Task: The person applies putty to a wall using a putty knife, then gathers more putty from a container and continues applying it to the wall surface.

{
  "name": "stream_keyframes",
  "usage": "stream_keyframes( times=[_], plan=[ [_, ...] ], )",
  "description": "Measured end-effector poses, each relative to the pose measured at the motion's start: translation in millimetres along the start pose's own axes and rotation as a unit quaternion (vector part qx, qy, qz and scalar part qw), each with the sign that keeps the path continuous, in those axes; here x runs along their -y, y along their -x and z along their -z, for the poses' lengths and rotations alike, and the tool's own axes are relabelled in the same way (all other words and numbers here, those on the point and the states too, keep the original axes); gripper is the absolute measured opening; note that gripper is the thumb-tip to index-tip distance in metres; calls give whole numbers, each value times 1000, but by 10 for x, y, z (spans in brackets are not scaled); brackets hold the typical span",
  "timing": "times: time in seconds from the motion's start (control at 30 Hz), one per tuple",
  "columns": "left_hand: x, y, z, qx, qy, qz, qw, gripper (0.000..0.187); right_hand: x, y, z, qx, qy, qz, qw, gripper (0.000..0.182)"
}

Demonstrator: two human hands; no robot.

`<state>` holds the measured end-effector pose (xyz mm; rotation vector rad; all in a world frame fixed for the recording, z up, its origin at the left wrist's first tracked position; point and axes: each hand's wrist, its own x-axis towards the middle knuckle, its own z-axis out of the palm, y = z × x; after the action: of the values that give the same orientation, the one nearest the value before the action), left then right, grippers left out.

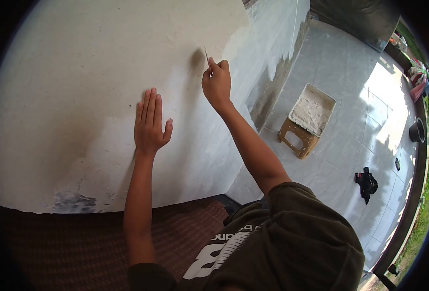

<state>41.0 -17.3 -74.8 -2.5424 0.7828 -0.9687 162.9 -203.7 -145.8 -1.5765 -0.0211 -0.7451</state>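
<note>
My left hand (150,123) lies flat against the pale plastered wall (103,58), fingers stretched out and thumb apart, holding nothing. To its upper right, my right hand (218,82) is closed round a thin tool (206,54), seen nearly edge-on at the wall surface; its exact kind is hard to make out. A shadow falls on the wall beside the tool. Patches of whiter coating show around both hands, and a dark, bare patch (75,202) is near the wall's edge at the lower left.
A tray of white paste (313,109) rests on a brown plastic stool (298,139) on the grey tiled floor (340,140). Farther right are a black cloth bundle (366,185) and a dark bucket (417,131). A brown woven surface (79,237) lies below the wall.
</note>
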Motion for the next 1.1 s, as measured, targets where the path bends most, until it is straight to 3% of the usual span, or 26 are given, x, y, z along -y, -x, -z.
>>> stream_keyframes(
  times=[0.07,0.23,0.3,0.37,0.4,0.43,0.53,0.6,0.63,0.77,0.83,0.9,0.97,1.03,1.1],
  plan=[
    [2,-11,-5,1,2,0,1000,65,-10,42,-133,32,111,48,992,31],
    [-15,-12,13,3,10,1,1000,65,136,468,-237,79,108,31,990,26],
    [-3,-11,5,-3,14,2,1000,65,291,601,-18,170,18,-8,985,28],
    [4,-16,0,-8,15,-1,1000,65,293,599,141,176,-42,-5,984,25],
    [2,-11,-3,-11,14,-1,1000,65,330,521,263,207,-236,-120,942,24],
    [-5,-5,0,-10,15,0,1000,65,325,456,373,228,-418,-229,849,22],
    [-3,-8,9,-5,15,0,1000,64,-94,97,393,98,-336,-154,924,14],
    [-5,-11,-4,-8,17,-2,1000,64,-450,-93,301,50,-144,-101,983,11],
    [-2,-15,-6,-8,16,-3,1000,64,-626,-138,231,36,-40,-64,996,10],
    [1,-2,-13,1,5,-3,1000,64,-650,-10,-37,-9,24,-34,999,19],
    [0,11,-14,6,2,-3,1000,64,-670,137,-220,6,89,13,996,27],
    [-6,6,-9,13,-1,4,1000,65,-538,302,-334,43,125,-21,991,35],
    [-4,5,-4,11,2,4,1000,66,-362,558,-388,35,116,-4,993,23],
    [-5,-9,-13,3,6,-1,1000,67,-82,752,-247,119,80,-64,988,22],
    [-7,-5,-6,3,11,1,1000,68,-27,818,-71,138,15,-56,989,13]
  ],
)
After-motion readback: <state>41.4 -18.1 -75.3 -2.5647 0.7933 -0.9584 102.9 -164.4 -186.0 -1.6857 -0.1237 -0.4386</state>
